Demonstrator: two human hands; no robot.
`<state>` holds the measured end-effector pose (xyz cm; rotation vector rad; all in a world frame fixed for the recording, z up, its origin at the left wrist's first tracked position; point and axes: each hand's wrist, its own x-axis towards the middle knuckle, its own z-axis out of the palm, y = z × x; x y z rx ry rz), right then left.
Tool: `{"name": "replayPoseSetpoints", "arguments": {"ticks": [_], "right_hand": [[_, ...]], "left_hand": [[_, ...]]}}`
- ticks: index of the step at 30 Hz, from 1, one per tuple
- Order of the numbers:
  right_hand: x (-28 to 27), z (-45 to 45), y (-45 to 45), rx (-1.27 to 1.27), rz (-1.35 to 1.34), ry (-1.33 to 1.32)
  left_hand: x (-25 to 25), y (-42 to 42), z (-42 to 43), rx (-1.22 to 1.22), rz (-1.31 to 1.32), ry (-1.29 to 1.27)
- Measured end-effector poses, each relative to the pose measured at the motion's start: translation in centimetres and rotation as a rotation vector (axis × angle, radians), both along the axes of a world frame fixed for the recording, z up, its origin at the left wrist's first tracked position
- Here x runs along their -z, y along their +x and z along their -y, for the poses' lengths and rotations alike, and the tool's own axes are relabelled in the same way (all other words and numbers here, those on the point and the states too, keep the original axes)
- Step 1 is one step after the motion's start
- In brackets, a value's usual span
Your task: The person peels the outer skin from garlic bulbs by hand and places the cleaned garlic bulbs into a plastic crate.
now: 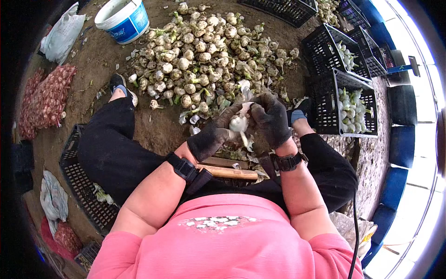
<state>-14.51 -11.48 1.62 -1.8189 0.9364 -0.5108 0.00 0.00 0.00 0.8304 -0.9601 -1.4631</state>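
Observation:
My left hand [210, 138], in a dark fingerless-looking work glove, is closed around the side of a white garlic bulb [239, 123]. The bulb's pale stem stub points down toward my lap. Close against it on the other side is my right hand [269, 120], also gloved, with its fingers curled in and pinching a loose flap of white skin [245, 108] at the top of the bulb. Just beyond both hands spreads a large heap of soil-stained garlic bulbs [200, 56]. A wooden bar [227, 172] lies crosswise below my wrists.
Black crates [325, 104] holding peeled white bulbs [354, 110] stand at the right. A white-and-blue bucket [126, 29] is at the upper left, with red mesh sacks [52, 95] below it. Another black crate [88, 186] sits beside my left leg. Blue containers [400, 146] line the right edge.

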Motion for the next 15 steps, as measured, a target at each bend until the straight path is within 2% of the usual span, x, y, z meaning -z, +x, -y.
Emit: {"name": "replayPoseSetpoints", "arguments": {"ticks": [2, 3, 5, 6, 8, 11, 12, 13, 14, 15], "right_hand": [[-1.1, -0.9, 0.1, -0.083, 0.125, -0.056], [-1.7, -1.2, 0.4, -0.109, 0.17, -0.074], [-2.7, -1.5, 0.3, 0.041, 0.33, 0.536], [-2.7, -1.4, 0.3, 0.04, 0.332, 0.533], [-2.4, -1.6, 0.1, 0.043, 0.44, 0.642], [-0.2, 0.5, -0.9, 0.161, 0.588, 0.674], [-0.7, 1.0, -0.6, 0.242, 0.607, 0.574], [3.1, 3.7, -2.1, 0.334, 0.473, 0.343], [6.6, 6.0, -3.9, 0.355, 0.24, 0.069], [6.7, 6.1, -4.6, 0.331, -0.047, -0.144]], "left_hand": [[-0.8, -0.3, -0.6, 0.009, -0.315, 0.186], [-0.9, -0.1, -0.3, 0.01, -0.304, 0.189], [-1.2, -0.4, -0.2, -0.017, -0.346, 0.249], [-0.8, -0.6, 0.2, -0.017, -0.344, 0.245], [0.9, -1.0, 0.8, -0.082, -0.018, 0.226], [1.9, -1.1, 0.8, -0.183, 0.052, 0.137], [0.7, -0.7, 1.2, -0.183, 0.24, 0.007], [0.9, -0.7, 1.1, -0.184, 0.24, 0.006], [1.2, -0.6, 0.9, -0.115, 0.098, 0.005], [1.3, -0.8, 0.7, -0.042, -0.048, 0.003]]}}
